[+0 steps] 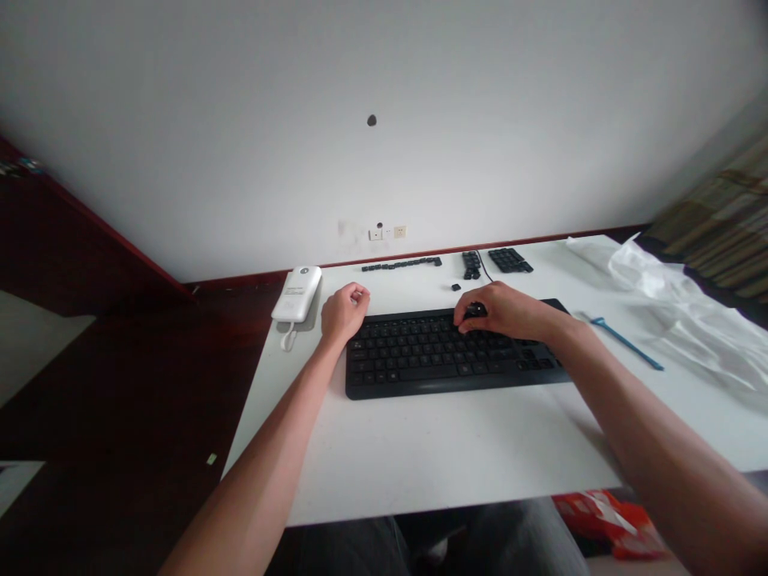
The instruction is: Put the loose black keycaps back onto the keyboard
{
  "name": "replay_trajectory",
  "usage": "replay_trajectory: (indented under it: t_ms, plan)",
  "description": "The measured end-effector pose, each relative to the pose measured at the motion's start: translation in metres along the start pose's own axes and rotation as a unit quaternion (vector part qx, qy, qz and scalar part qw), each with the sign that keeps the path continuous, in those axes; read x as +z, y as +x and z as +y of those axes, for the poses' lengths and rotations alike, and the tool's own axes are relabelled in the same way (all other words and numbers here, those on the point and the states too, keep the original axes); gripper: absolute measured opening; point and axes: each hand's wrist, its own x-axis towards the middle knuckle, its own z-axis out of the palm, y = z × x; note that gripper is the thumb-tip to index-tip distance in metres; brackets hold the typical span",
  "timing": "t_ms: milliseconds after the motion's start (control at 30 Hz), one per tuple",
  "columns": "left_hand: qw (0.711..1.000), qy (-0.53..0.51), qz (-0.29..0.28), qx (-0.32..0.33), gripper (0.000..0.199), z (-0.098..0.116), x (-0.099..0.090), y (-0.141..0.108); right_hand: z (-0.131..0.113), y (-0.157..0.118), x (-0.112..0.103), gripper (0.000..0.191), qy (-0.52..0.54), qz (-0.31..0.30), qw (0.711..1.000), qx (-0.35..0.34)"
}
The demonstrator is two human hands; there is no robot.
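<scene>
A black keyboard (429, 373) lies on the white table, its lower right section showing bare spots without keycaps. Over its top row, right of the middle, my right hand (501, 310) is closed in a pinch with the fingertips down at the keys. Whatever sits between those fingertips is too small and hidden to make out. My left hand (343, 312) is curled shut by the keyboard's upper left corner, with nothing visible in it. Behind the keyboard lie a row of loose black keycaps (402, 264), a narrow group of keycaps (471, 265), a larger block of keycaps (510, 260) and one single keycap (456, 287).
A white power bank (297, 294) with a short strap lies at the table's left edge. On the right are a blue stick-like tool (627, 343) and a crumpled clear plastic bag (660, 288). A thin cable (483, 268) runs behind the keyboard towards the wall.
</scene>
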Motion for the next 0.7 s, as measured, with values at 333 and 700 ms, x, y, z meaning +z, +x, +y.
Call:
replay_trajectory:
  t_ms: [333,700]
  plan:
    - [1.0,-0.003,0.004,0.004,0.015,-0.0011,0.0004,-0.0001,-0.0029,-0.0014,-0.0018,0.01,-0.012,-0.007,1.0,-0.011]
    - [1.0,-0.005,0.007,0.01,0.014,-0.0022,0.0007,0.0001,-0.0042,-0.0004,-0.0021,0.009,0.003,-0.009,1.0,-0.009]
